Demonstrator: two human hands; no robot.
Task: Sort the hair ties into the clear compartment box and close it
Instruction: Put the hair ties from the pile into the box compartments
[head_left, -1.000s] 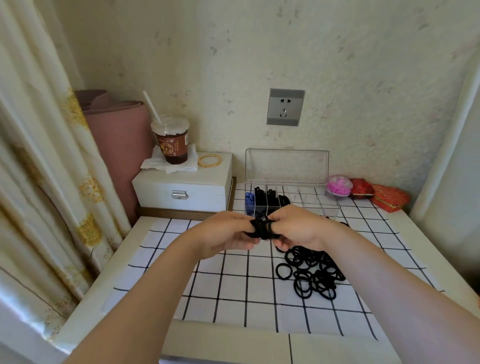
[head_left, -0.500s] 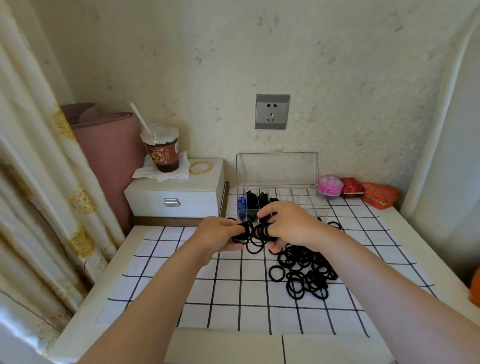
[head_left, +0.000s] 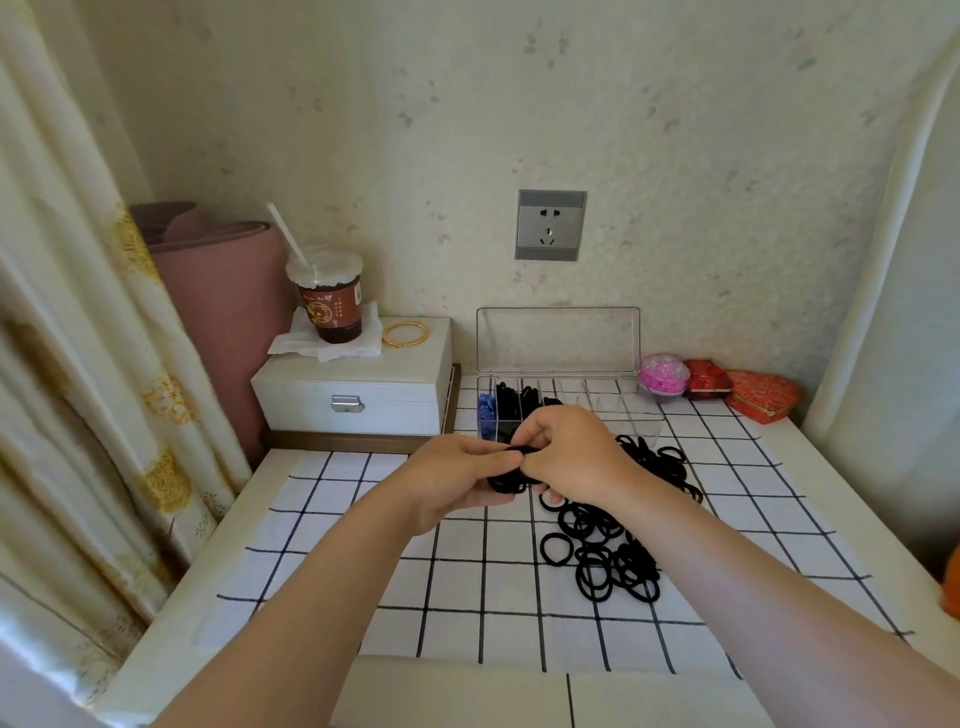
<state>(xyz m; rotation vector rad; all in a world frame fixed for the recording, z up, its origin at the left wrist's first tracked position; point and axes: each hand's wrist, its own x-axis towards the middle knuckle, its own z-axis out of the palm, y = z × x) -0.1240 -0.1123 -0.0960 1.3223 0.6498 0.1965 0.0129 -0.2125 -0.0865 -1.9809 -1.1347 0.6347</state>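
Note:
A bundle of black hair ties (head_left: 506, 475) is gripped between my left hand (head_left: 457, 480) and my right hand (head_left: 569, 452), just in front of the clear compartment box (head_left: 618, 402). The box stands open, its lid (head_left: 558, 340) upright against the wall. Its leftmost compartment holds blue ties (head_left: 487, 413); the ones beside it hold black ties (head_left: 511, 400); those on the right look empty. A loose pile of black hair ties (head_left: 608, 556) lies on the checked cloth (head_left: 363, 571) under and right of my right wrist.
A white jewellery box (head_left: 358, 395) at the back left carries a drink cup with a straw (head_left: 330, 296) and gold bangles (head_left: 405, 332). A pink ball (head_left: 664, 375) and red pouches (head_left: 743, 395) sit at the back right. A curtain (head_left: 78, 364) hangs at the left.
My hands have drawn together and gathered the loose hanging ties into a tight bundle. The view has shifted slightly.

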